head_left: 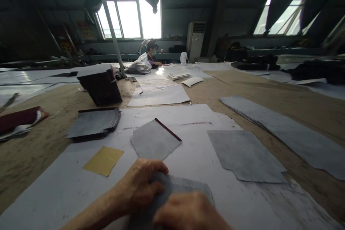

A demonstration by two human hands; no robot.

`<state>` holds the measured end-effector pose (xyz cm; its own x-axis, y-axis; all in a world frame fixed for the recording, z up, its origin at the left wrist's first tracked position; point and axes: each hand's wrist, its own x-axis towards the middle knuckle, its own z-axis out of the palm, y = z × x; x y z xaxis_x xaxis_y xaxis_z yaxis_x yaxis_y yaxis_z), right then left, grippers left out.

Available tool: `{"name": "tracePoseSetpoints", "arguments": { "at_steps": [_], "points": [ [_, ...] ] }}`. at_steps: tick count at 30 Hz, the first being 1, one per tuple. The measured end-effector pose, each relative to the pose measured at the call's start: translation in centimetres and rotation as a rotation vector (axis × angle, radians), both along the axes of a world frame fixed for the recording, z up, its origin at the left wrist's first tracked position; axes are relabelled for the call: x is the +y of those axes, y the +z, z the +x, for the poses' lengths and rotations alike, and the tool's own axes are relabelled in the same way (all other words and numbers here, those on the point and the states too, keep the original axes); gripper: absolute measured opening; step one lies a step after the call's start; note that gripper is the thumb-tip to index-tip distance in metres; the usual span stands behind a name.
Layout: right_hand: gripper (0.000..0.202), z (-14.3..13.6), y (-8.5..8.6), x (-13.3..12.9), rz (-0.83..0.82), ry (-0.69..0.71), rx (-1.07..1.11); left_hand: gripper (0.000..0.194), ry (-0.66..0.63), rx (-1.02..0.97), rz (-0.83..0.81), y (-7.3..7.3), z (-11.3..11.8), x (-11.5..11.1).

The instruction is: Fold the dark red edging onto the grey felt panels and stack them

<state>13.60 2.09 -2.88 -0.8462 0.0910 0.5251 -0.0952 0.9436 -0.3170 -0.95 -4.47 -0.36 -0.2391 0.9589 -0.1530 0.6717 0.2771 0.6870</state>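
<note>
Gripping gray sheet with left fingers, right fingers blurred (grip unclear), plastic bag beyond, contents indistinct

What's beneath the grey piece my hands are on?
A white sheet shows around the grey piece; whatever lies directly beneath is covered by it, your left hand and right hand.
</note>
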Motion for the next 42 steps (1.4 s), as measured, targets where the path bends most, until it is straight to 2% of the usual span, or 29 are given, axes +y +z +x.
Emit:
{"name": "tracePoseSetpoints", "arguments": {
  "at_steps": [2,4,5,7,10,17,22,28,30,33,36,38,42],
  "points": [
    [0.012,-1.1,1.2,2.8,-0.073,-0.158,-0.072,0.031,-0.041,-0.005,0.097,-0.8,0.1,-0.5],
    [0.016,-2.7,1.6,5.1,-0.030,-0.282,-0.154,0.040,-0.041,0.011,0.180,-1.8,0.2,-0.7],
    [0.016,-3.5,1.5,6.0,0.014,-0.288,-0.185,0.045,-0.016,0.029,0.213,-2.3,0.1,-0.8],
    [0.012,-4.8,0.9,7.2,0.086,-0.220,-0.228,0.048,0.013,0.070,0.285,-3.2,-0.1,-0.9],
    [0.011,-5.5,0.2,8.5,0.157,-0.121,-0.270,0.036,0.000,0.115,0.355,-3.8,-0.4,-1.0],
    [0.029,-3.3,1.2,12.9,0.207,-0.074,-0.331,0.026,-0.033,0.156,0.311,-3.0,-0.7,-0.5],
    [0.042,-3.1,1.2,14.7,0.185,0.059,-0.318,0.023,-0.072,0.142,0.377,-4.0,-1.2,-0.2],
    [0.035,-3.6,0.7,14.7,0.164,0.109,-0.260,0.025,-0.085,0.156,0.456,-4.9,-1.2,-0.2],
    [0.037,-3.7,0.6,14.6,0.148,0.102,-0.234,0.022,-0.080,0.160,0.457,-4.6,-0.9,-0.3],
    [0.034,-3.0,1.0,13.9,0.095,0.033,-0.167,0.017,-0.020,0.129,0.358,-3.7,-0.6,-0.6],
    [0.022,-1.0,2.0,11.7,0.016,-0.073,-0.121,0.014,-0.020,0.113,0.293,-2.8,-0.5,-0.8],
    [0.013,0.8,2.7,9.7,-0.046,-0.142,-0.198,0.012,-0.038,0.128,0.276,-2.4,-0.7,-0.8],
    [0.021,3.4,2.8,6.1,-0.115,-0.256,-0.424,0.011,-0.049,0.138,0.240,-2.3,-1.2,-0.7]
  ]
}}
